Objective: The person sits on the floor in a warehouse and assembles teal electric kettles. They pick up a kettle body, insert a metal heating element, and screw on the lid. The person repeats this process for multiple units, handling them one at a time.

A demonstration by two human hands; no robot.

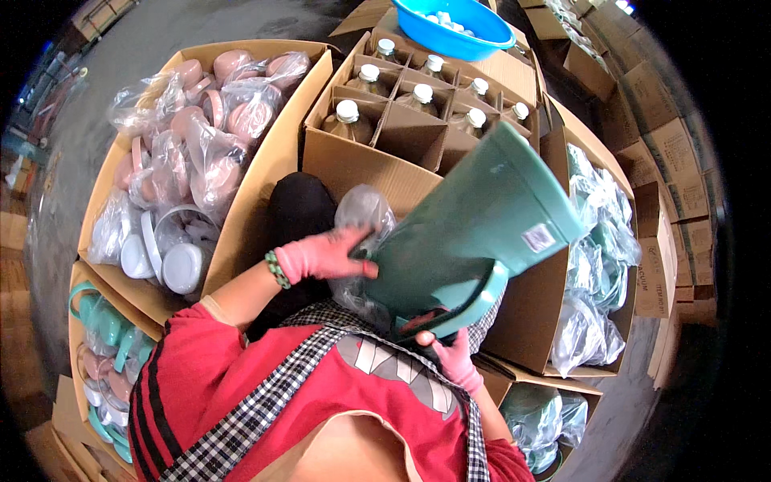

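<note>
A large green pitcher (pixel 458 217) lies tilted across my lap, its wide end toward the upper right. A small pale label (pixel 538 237) sticks to its side. My right hand (pixel 454 353), in a pink glove, is closed around the lower part of the pitcher's handle (pixel 478 305). My left hand (pixel 325 251), gloved too, has its fingers apart at the pitcher's narrower end, fingertips against or just beside it. A clear rounded thing (pixel 361 210), a bottle or a plastic wrapping, stands behind my left fingers, partly hidden by them.
Ahead, a divided carton (pixel 361 165) holds several white-capped bottles (pixel 347 112); a blue basin (pixel 418 24) with small white pieces sits behind it. At left, a carton (pixel 257 181) holds bagged pink and pale lids (pixel 185 269). Bagged green items (pixel 598 233) fill a carton at right.
</note>
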